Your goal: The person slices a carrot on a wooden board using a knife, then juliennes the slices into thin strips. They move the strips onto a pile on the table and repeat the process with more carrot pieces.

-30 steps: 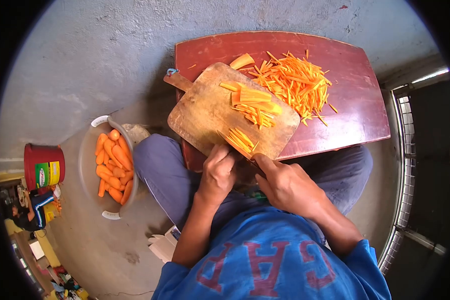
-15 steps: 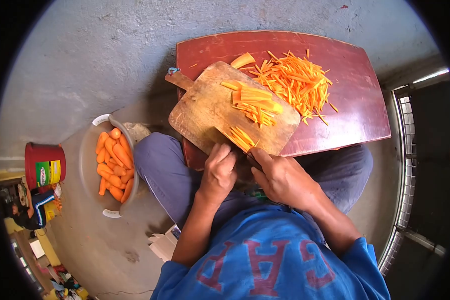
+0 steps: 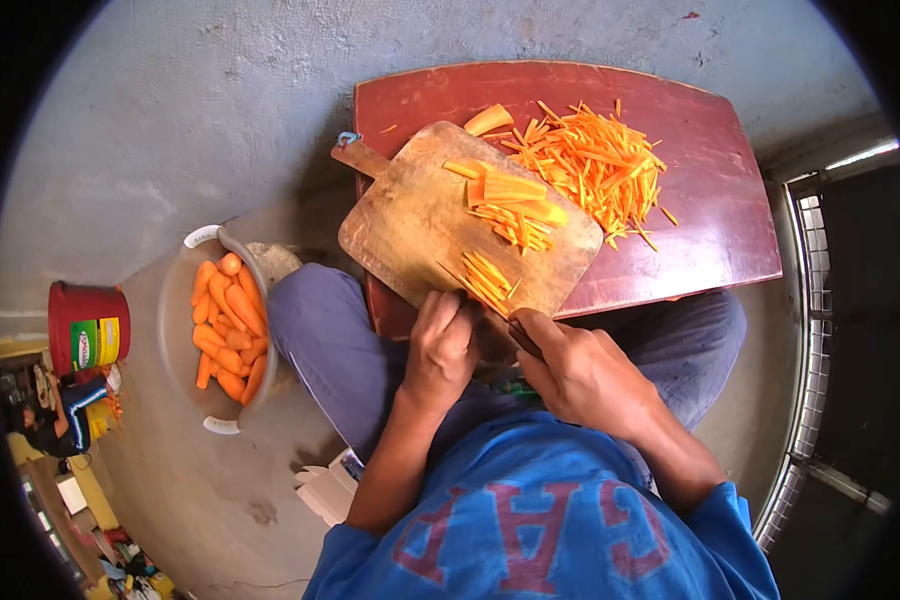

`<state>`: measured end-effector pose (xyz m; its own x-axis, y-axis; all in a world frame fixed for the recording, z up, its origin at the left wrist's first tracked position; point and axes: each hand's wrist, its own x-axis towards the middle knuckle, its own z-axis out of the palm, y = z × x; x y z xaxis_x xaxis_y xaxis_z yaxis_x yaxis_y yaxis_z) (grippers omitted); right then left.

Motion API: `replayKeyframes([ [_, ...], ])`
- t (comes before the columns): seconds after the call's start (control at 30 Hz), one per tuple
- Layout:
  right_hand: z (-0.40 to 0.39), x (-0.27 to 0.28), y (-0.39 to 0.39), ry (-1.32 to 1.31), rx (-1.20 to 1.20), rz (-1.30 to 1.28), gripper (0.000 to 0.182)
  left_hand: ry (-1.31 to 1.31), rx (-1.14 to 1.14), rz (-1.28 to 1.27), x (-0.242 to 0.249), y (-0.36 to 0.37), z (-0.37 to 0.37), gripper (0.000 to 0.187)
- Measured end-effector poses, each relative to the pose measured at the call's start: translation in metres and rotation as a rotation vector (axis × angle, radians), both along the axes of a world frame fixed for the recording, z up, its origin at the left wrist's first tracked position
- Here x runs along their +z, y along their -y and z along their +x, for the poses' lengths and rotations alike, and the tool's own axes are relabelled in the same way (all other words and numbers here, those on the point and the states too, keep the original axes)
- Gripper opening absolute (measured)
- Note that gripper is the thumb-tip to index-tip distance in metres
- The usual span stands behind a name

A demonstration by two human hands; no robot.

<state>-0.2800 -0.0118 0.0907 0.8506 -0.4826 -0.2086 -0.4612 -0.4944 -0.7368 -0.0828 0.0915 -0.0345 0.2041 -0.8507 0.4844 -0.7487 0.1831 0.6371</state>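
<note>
Thin carrot sticks (image 3: 488,281) lie fanned on the near edge of the wooden cutting board (image 3: 400,235). My right hand (image 3: 592,378) grips a knife (image 3: 525,338) by its dark handle, just right of these sticks. Most of the blade is hard to make out. My left hand (image 3: 440,350) is closed at the board's near edge, fingertips beside the sticks; what its fingers hold is hidden. Farther up the board rest carrot slices (image 3: 515,188) with more cut sticks under and beside them.
A heap of carrot sticks (image 3: 595,165) and a carrot chunk (image 3: 488,120) lie on the red table (image 3: 710,200). A tub (image 3: 175,330) of whole carrots (image 3: 232,320) stands at left, near a red bucket (image 3: 62,330). Another person (image 3: 65,420) sits farther off.
My right hand has shifted slightly right and toward me with the knife, showing more of its handle. The near carrot sticks are a little more spread. My left hand has barely moved.
</note>
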Motion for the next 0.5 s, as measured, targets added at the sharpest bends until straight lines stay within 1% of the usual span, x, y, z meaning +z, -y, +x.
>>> replayKeyframes([
  [0.17, 0.009, -0.014, -0.007, -0.080, -0.008, -0.047, 0.041, 0.003, -0.011, 0.002, -0.004, -0.001, 0.000, 0.033],
  [0.33, -0.003, 0.003, -0.010, -0.011, -0.034, 0.013, 0.039, 0.035, -0.005, -0.008, 0.002, -0.003, -0.002, 0.031],
  [0.43, 0.000, -0.008, -0.007, -0.032, -0.031, 0.043, 0.037, 0.072, -0.010, 0.113, -0.001, -0.010, 0.000, 0.030],
  [0.5, 0.002, -0.010, -0.003, -0.036, -0.026, 0.035, 0.035, 0.084, -0.010, 0.102, -0.001, -0.008, 0.000, 0.030],
])
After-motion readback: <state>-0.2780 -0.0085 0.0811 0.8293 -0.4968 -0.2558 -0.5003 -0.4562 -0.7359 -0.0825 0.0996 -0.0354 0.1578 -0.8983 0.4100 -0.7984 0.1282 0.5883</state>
